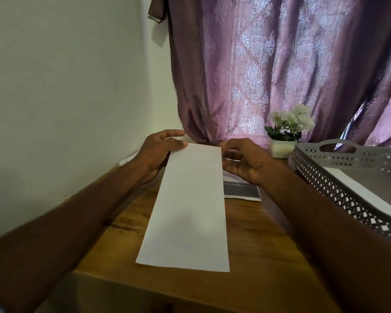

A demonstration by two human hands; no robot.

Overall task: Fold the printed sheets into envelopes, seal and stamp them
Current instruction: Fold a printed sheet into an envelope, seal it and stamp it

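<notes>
White paper is pinched at its far end by both hands. The left hand (161, 150) has its thumb on top of the far left corner, with the other fingers curled behind. The right hand (244, 160) holds the far right corner between thumb and fingertips, though that pinch is a bit blurry. Both hands are closed on the same folded sheet (187, 206).

That sheet is long and thin, with its blank side up. It hangs over the middle of the wooden table (257, 245), and its near end comes close to the table's front edge. I cannot tell if the near end touches the wood.

I think this is the folding step. The sheet looks folded the long way but is not yet short enough for an envelope. The next move likely calls for bringing one end over to meet the other, lining up the corners, then pressing the crease flat.

Just behind the sheet, a printed page (242, 190) with a dark patch lies on the table, under the right hand. To the right sits a grey basket tray (325, 177) with holes in its wall and something white inside. A small pot of white flowers (289, 129) stands by the purple curtain (280, 64). The tray is near the right arm, so a wide elbow could bump it.
</notes>
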